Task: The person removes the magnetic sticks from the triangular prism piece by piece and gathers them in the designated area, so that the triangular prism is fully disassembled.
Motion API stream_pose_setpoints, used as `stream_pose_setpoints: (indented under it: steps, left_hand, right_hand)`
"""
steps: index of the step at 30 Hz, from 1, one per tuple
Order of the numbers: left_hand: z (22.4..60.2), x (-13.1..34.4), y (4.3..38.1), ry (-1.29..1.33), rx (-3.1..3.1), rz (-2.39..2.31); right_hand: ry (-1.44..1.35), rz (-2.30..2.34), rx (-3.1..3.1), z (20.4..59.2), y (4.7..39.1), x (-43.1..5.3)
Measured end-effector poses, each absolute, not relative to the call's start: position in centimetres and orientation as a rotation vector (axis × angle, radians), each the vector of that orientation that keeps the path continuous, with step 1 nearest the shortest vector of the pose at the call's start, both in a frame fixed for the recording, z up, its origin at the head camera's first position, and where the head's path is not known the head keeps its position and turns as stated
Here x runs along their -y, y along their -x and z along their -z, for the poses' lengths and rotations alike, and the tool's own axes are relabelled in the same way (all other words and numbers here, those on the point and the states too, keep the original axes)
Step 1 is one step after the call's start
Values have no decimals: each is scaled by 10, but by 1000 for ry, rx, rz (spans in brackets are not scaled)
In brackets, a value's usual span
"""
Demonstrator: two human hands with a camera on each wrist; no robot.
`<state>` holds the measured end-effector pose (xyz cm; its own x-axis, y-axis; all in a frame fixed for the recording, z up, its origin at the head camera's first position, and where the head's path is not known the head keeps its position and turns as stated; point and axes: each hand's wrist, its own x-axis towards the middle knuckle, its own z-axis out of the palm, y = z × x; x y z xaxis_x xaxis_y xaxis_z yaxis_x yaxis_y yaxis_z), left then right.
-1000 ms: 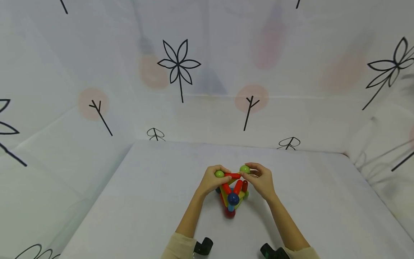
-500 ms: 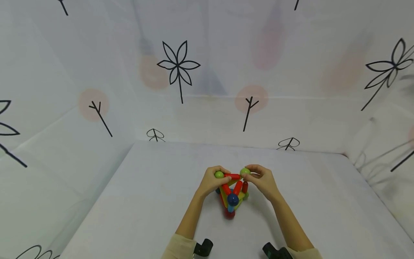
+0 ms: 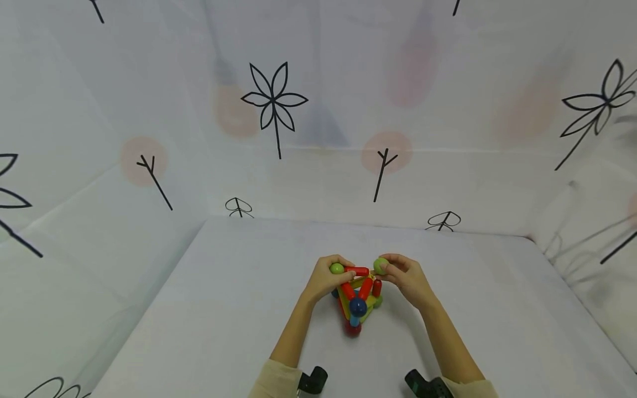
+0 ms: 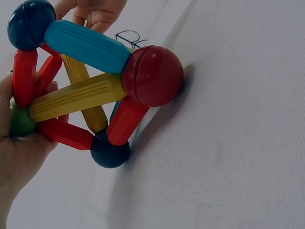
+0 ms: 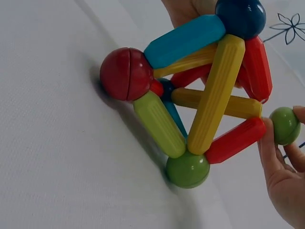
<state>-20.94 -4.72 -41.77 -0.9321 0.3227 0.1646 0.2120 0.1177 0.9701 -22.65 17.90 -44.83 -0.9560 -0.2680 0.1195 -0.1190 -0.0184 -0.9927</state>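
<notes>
A magnetic rod-and-ball frame (image 5: pixel 217 95) stands on the white table, with red, yellow, blue and green rods between coloured balls. Its dark red ball (image 4: pixel 152 76) is low at the near side, and a dark blue ball (image 3: pixel 358 306) sits on top. My left hand (image 3: pixel 322 277) grips the far left corner, around a green ball (image 3: pixel 337 268) and a red rod (image 3: pixel 356 271). My right hand (image 3: pixel 409 281) pinches another green ball (image 5: pixel 285 125) between thumb and fingers. That ball is apart from the rods, with a fingertip right at the free ends of a red and a yellow rod (image 5: pixel 243 107).
The white tabletop (image 3: pixel 239 298) spreads around the frame. Behind it rises a pale wall cloth (image 3: pixel 323 182) printed with line-drawn plants. Black wrist devices (image 3: pixel 313 380) sit at both sleeve cuffs.
My right hand has pulled the green ball off the rod ends, slightly to the right. The left hand keeps its grip, and the frame has barely moved.
</notes>
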Motion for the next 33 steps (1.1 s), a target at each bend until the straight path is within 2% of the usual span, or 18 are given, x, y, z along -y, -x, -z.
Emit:
stream_pose_setpoints:
  steps: [5,12,20,33]
  left_hand:
    - [417,47,209,-528,-2290,-1954]
    - [419,47,207,-533,-2302,-1948]
    - [426,57,206,-525,-2317,-2018]
    - [435,70,203,-477,-2234,-2130]
  right_hand:
    - [409,2132,-2210,450,230,-180]
    - [200,2042,-2461,459,243,-189]
    - [208,1827,-2676,473,271,-200]
    - [167,1756,-2734,491,306,-197]
